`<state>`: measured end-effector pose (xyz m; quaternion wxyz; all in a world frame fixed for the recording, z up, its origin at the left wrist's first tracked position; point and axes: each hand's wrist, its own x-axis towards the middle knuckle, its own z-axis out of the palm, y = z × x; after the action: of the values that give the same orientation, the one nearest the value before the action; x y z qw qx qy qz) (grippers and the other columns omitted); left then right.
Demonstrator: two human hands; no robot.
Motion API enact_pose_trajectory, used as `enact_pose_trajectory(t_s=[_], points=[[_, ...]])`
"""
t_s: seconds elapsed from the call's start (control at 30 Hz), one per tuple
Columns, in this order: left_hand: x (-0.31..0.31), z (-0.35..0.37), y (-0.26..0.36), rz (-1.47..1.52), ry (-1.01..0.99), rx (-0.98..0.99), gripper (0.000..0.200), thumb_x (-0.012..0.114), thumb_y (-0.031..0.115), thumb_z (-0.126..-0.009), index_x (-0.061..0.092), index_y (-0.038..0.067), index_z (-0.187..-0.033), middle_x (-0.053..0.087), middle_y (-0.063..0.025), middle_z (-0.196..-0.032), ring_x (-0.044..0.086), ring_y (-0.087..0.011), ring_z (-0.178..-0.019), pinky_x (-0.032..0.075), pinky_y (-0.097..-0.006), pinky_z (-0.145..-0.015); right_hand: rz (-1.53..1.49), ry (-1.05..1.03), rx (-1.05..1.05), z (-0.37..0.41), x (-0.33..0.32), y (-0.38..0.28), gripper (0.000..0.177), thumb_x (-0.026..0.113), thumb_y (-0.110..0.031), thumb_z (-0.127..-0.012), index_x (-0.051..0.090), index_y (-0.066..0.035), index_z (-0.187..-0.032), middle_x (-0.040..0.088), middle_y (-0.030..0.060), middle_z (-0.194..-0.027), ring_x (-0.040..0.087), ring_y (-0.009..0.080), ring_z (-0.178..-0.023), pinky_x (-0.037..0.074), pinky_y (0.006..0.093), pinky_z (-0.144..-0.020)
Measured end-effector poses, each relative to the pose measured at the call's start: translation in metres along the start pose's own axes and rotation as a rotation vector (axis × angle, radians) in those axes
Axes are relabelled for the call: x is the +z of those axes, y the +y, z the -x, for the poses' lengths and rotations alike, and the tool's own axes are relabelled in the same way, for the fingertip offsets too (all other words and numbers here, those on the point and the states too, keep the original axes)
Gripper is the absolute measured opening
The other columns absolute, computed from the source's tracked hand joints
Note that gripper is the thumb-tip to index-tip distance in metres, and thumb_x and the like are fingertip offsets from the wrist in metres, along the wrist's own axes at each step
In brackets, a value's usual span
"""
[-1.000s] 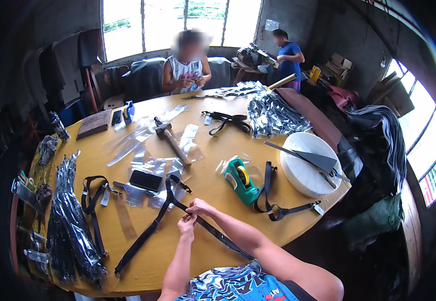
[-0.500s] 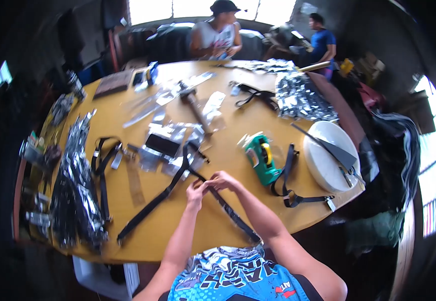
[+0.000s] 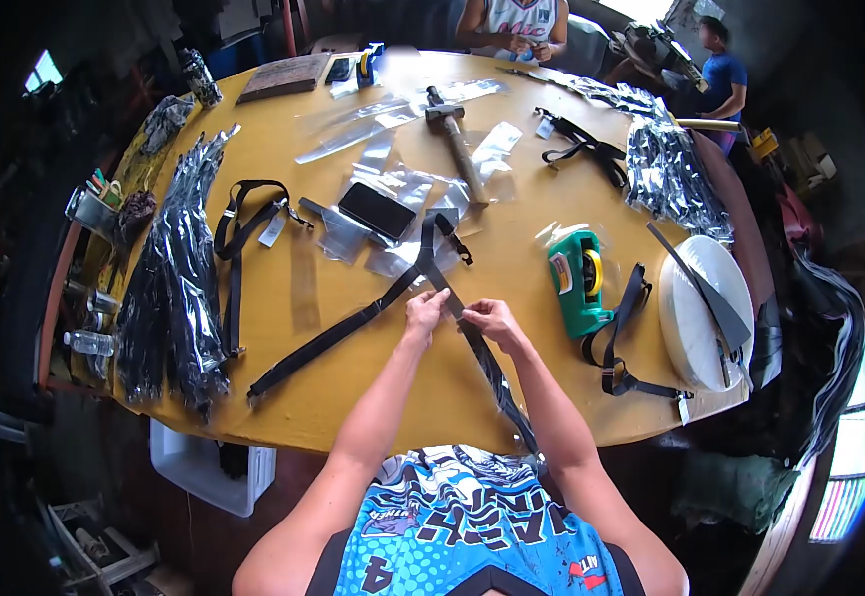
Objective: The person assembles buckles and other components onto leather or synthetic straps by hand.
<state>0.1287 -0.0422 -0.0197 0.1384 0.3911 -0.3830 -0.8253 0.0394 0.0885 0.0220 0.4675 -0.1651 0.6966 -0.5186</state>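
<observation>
A black Y-shaped webbing strap [image 3: 338,338] lies on the yellow table, a dark clip at its upper end. My left hand [image 3: 425,314] pinches its right branch a little below the fork. Just to the right, my right hand [image 3: 493,322] grips the same branch between thumb and fingers. Below my hands that branch is inside a shiny clear plastic sleeve [image 3: 505,402], which reaches the table's front edge. Above the fork are a black phone [image 3: 377,210] and several clear plastic bags [image 3: 345,239].
Bundled wrapped straps [image 3: 169,288] lie left; another pile [image 3: 666,174] is back right. A hammer [image 3: 460,154], a green tape dispenser [image 3: 573,283], loose straps [image 3: 243,233] and a round white roll [image 3: 686,328] occupy the table [image 3: 373,397]. Two people are beyond it.
My hands have moved apart along the right branch, with my right hand now lower on it. The camera view has tilted downward and shifted.
</observation>
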Motion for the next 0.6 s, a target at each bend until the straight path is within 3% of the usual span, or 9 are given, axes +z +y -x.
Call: enact_pose_trajectory(t_s=[0.17, 0.3, 0.33, 0.43, 0.53, 0.6], points=[[-0.004, -0.002, -0.016, -0.088, -0.072, -0.026, 0.015, 0.062, 0.016, -0.084, 0.055, 0.003, -0.09, 0.064, -0.0079, -0.085, 0.063, -0.0152, -0.075, 0.051, -0.0282, -0.07, -0.005, 0.068, -0.081, -0.019, 0.006, 0.005, 0.024, 0.064, -0.017, -0.083, 0.061, 0.004, -0.093, 0.065, 0.0087, -0.082, 0.061, 0.0132, -0.07, 0.046, 0.0235, -0.061], [0.008, 0.038, -0.004, 0.153, -0.067, -0.023, 0.023, 0.064, 0.025, -0.084, 0.055, 0.006, -0.092, 0.06, -0.0009, -0.081, 0.057, -0.0109, -0.067, 0.049, -0.0273, -0.07, 0.007, 0.078, -0.043, -0.018, 0.004, -0.009, 0.023, 0.065, -0.018, -0.082, 0.063, 0.002, -0.092, 0.064, 0.0069, -0.081, 0.058, 0.0109, -0.068, 0.044, 0.0229, -0.059], [0.004, 0.039, -0.012, 0.112, -0.142, -0.063, 0.026, 0.064, 0.028, -0.084, 0.055, 0.006, -0.094, 0.058, 0.0003, -0.081, 0.054, -0.0103, -0.066, 0.05, -0.0289, -0.072, 0.011, 0.071, -0.04, -0.021, 0.002, -0.009, 0.023, 0.065, -0.018, -0.082, 0.063, 0.002, -0.092, 0.064, 0.0069, -0.081, 0.058, 0.0109, -0.068, 0.044, 0.0229, -0.059], [0.011, 0.056, -0.035, -0.007, -0.18, -0.173, 0.028, 0.063, 0.024, -0.084, 0.055, 0.003, -0.101, 0.06, -0.0027, -0.087, 0.059, -0.0145, -0.074, 0.05, -0.0332, -0.076, 0.127, -0.028, 0.012, -0.033, 0.0, -0.014, 0.025, 0.065, -0.023, -0.082, 0.063, 0.0, -0.093, 0.065, 0.0058, -0.075, 0.058, 0.0102, -0.067, 0.044, 0.0232, -0.059], [0.017, 0.054, -0.047, 0.008, -0.085, -0.165, 0.026, 0.059, 0.022, -0.087, 0.056, 0.002, -0.103, 0.062, -0.0037, -0.089, 0.06, -0.0149, -0.076, 0.05, -0.0323, -0.074, 0.292, -0.023, 0.035, -0.029, 0.009, -0.039, 0.031, 0.065, -0.027, -0.081, 0.063, 0.0, -0.095, 0.065, 0.007, -0.078, 0.058, 0.0116, -0.069, 0.045, 0.0255, -0.061], [0.018, 0.048, -0.053, 0.009, -0.072, -0.153, 0.027, 0.059, 0.022, -0.087, 0.057, 0.001, -0.105, 0.062, -0.0041, -0.09, 0.06, -0.0139, -0.076, 0.05, -0.0307, -0.072, 0.317, 0.08, -0.128, -0.041, 0.012, -0.037, 0.033, 0.065, -0.03, -0.08, 0.064, 0.001, -0.094, 0.064, 0.0073, -0.078, 0.056, 0.0131, -0.069, 0.044, 0.0284, -0.062]])
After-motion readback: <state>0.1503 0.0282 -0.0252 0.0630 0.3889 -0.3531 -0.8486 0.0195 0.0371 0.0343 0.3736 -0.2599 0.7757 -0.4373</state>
